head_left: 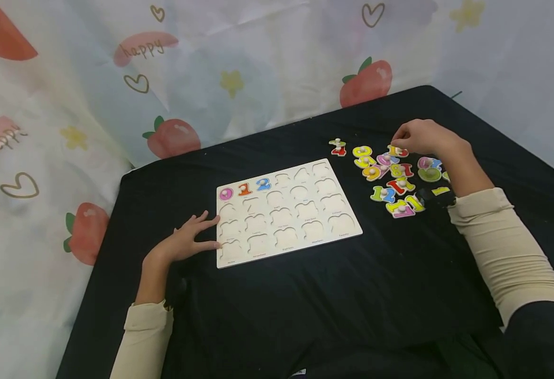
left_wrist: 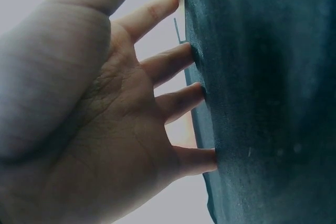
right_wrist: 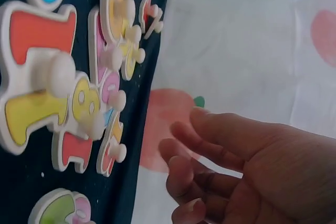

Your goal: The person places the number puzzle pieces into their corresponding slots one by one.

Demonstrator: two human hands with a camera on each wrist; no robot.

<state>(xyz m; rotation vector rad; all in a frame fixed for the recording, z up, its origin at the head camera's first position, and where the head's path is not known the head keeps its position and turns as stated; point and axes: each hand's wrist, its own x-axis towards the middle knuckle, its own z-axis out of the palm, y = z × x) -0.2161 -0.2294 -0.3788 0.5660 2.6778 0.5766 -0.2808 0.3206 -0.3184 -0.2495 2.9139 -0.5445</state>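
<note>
A white number puzzle board (head_left: 288, 210) lies on the table, with a pink 0 (head_left: 226, 194), an orange 1 (head_left: 244, 189) and a blue 2 (head_left: 263, 184) in its top row. Other recesses show bare. My left hand (head_left: 188, 238) touches the board's left edge; its fingers are spread in the left wrist view. Over the far side of a cluster of knobbed number pieces (head_left: 402, 170) hovers my right hand (head_left: 424, 138). In the right wrist view, its fingers (right_wrist: 181, 174) are loosely bent and hold nothing. A red-and-yellow piece (head_left: 397, 151) lies just below those fingers.
Black cloth (head_left: 277, 310) covers the table. Some number pieces overlap, and a small red and yellow-green one (head_left: 337, 147) lies apart at the back. A printed white curtain (head_left: 258, 63) hangs behind the table. My right forearm (head_left: 504, 247) reaches past the cluster's right side.
</note>
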